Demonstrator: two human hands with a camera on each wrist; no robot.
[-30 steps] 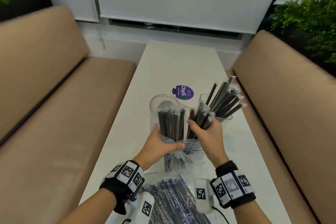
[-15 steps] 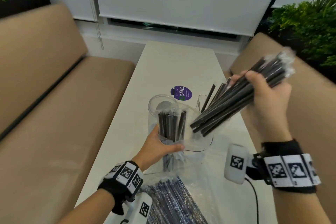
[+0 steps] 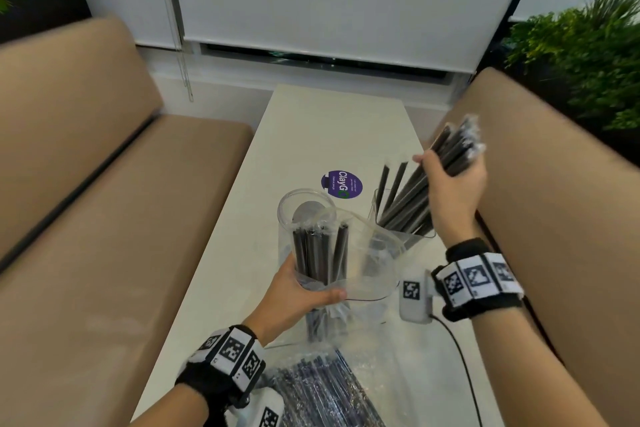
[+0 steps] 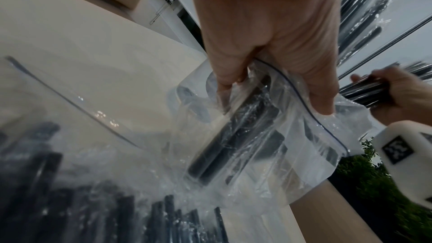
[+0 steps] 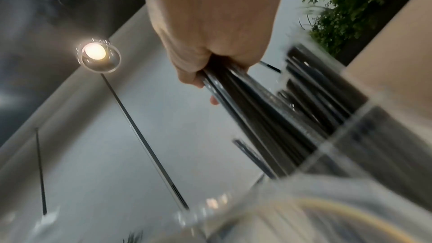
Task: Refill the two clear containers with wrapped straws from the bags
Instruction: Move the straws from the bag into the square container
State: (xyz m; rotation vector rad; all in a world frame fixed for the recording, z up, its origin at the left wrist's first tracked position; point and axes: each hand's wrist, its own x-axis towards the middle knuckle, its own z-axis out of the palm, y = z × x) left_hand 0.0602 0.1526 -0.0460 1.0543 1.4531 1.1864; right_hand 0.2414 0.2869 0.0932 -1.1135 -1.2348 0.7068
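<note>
Black wrapped straws (image 3: 417, 198) are seen in clear film. The zip bag (image 3: 367, 267) is transparent, edged by a dark blue line. A purple sticker (image 3: 343, 184) with white lettering is set on the cream worktop (image 3: 332, 128). Black-and-white square-patterned wristbands (image 3: 476, 279) are worn. Tan benches (image 3: 104, 204) are seen.

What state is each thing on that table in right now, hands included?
Left hand: grips the zip bag.
Zip bag: mouth open, a few straws left inside.
Right hand: grips a straw bundle.
Straw bundle: tilted, lower ends in the right container.
Right container: upright, partly filled.
Round container: upright behind the bag.
Second bag: lying flat, full.
</note>
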